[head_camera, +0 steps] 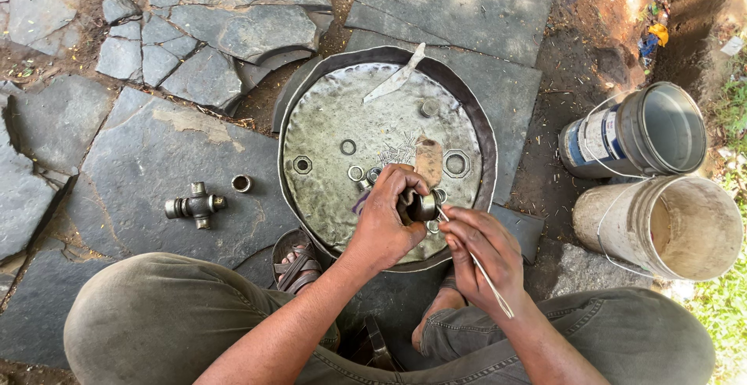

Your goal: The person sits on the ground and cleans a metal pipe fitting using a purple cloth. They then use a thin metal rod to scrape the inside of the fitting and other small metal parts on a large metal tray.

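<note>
My left hand (pixel 385 217) grips a small round metal bearing cup (pixel 424 207) over the near edge of a shallow round metal pan (pixel 319 190). My right hand (pixel 482 256) pinches a thin metal wire (pixel 486 276) whose tip touches the cup. In the pan's oily liquid lie nuts (pixel 457 164), rings (pixel 348 147), a flat blade (pixel 397 77) and a small wooden piece (pixel 429 159). A metal cross joint (pixel 195 205) and a loose cup (pixel 242 183) rest on the stone to the left.
Two empty buckets lie on their sides at right, a grey one (pixel 646 132) and a dirty white one (pixel 669 225). Cracked stone slabs (pixel 148 159) cover the ground. My knees and sandalled feet (pixel 299 264) frame the pan's near side.
</note>
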